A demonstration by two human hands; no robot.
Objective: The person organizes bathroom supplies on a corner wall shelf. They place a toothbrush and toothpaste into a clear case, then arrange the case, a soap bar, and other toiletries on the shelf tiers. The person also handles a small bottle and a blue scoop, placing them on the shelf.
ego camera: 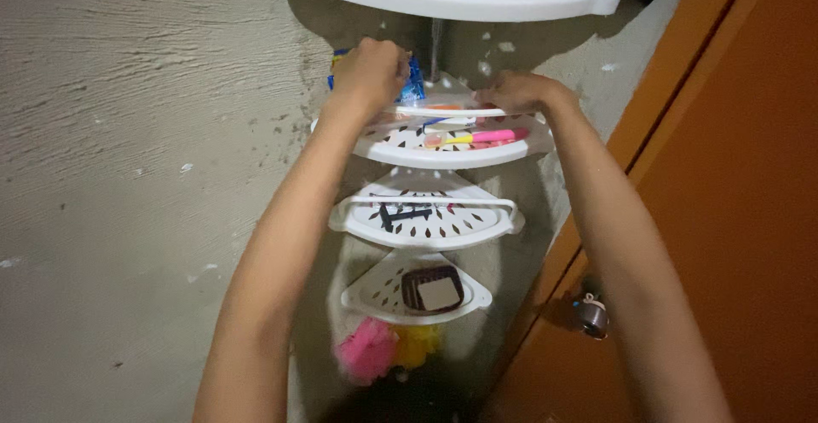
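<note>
While the fingers of the left hand [368, 69] are curled shut around a small blue packet [413, 82] just above centre of the frame, the right hand [518, 92] lies with its fingers bent over the back rim of the second shelf [511, 152], a white plastic corner tier; whether they pinch the rim or only rest on it cannot be told. The packet shows only as a blue edge beside the knuckles, close to the centre pole [435, 48]. It looks light, thin and crinkly, likely soft and easy to crush, so a gentle grip across its flat sides would suit it better than a squeeze. On the shelf lie a pink marker [494, 136] and other pens. Outward and lower in the frame sit a third shelf [358, 221] with a dark object, and a fourth shelf [362, 300] bearing a brown soap dish [432, 289]. Pink and yellow puffs [368, 351] hang at the bottom. A top shelf [511, 4] with bottles spans the upper edge, a grey wall [128, 176] fills the left and an orange door [733, 176] the right.
</note>
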